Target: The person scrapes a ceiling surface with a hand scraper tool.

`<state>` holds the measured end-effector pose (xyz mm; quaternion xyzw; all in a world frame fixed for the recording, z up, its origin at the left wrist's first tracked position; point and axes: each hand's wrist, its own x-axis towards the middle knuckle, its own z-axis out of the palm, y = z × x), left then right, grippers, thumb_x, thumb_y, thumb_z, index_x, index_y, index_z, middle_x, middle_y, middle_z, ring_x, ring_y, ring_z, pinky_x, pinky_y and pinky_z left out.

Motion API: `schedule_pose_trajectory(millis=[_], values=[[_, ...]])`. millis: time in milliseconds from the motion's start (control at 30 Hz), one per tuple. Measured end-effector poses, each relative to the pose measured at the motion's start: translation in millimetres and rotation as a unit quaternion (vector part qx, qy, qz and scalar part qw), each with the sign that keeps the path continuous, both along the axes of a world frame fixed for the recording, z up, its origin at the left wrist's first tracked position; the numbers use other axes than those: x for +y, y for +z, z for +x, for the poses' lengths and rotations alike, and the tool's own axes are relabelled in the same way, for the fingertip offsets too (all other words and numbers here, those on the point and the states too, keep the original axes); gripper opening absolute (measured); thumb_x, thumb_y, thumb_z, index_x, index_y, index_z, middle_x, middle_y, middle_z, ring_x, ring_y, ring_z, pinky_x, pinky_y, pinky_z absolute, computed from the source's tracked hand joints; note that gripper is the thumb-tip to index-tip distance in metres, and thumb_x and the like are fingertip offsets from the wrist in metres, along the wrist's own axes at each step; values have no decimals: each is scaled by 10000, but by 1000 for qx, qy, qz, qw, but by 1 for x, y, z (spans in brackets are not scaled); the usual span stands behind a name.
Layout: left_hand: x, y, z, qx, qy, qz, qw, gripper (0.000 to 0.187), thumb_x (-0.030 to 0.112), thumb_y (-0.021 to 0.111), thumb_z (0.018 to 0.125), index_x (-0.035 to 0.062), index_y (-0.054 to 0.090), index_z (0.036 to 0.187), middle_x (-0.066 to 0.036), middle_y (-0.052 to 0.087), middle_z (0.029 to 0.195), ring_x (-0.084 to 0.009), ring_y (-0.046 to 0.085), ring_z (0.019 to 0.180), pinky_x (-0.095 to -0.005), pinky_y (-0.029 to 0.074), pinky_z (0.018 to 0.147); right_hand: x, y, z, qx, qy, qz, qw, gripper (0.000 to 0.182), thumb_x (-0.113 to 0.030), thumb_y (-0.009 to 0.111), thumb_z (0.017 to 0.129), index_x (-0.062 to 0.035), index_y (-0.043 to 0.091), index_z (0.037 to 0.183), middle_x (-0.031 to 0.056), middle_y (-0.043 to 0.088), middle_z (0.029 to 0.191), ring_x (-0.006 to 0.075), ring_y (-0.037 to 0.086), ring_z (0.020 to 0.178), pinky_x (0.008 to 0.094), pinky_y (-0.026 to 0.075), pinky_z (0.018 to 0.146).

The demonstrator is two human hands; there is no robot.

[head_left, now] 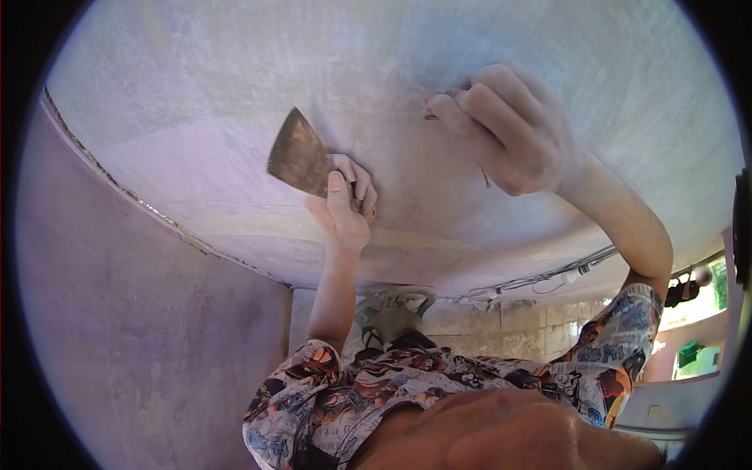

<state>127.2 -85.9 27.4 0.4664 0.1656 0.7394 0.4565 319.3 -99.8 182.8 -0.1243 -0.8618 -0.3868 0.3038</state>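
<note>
My left hand (350, 196) is wrapped round the handle of a putty knife (300, 153). Its wide, stained blade points up and to the left, in front of the pale plastered surface (235, 86). Farther right, my right hand (517, 129) has its fingers curled together, close to or against that same surface. A thin reddish-brown edge of a small flat piece (430, 106) shows at the fingertips; the rest is hidden by the fingers.
A cracked joint (168, 223) separates the plastered surface from a purplish wall (157, 321). Cables with white fittings (570, 276) run along the lower right. Below stands what looks like a stool or ladder (392, 309). A bright window (705, 301) and a green object (690, 352) are at right.
</note>
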Motion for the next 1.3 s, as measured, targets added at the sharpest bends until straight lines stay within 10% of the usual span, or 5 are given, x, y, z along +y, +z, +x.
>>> schedule_pose_trajectory(millis=[433,800,1300], values=[[9,4,-8,-18,64,-1,998,375,408,422,983,57,401,853,-45,340,573,-117,288,360,-274,238,336,-18,-33,36,60,-91,78,991,241,-38,722,694,-32,681,932,20,493,715,188,510,619,287,413,528],[14,4,-5,-19,75,-5,997,365,399,398,988,66,387,838,-44,339,586,-111,275,356,-264,217,335,-7,-94,12,467,-124,79,872,200,18,768,727,-75,708,893,16,475,656,157,443,509,285,358,442],[7,6,-1,-40,75,-7,996,340,389,396,980,72,379,857,-42,322,582,-112,257,345,-261,202,323,-14,-65,9,461,-133,101,871,146,24,724,764,-55,672,876,46,480,671,175,462,510,304,373,437]])
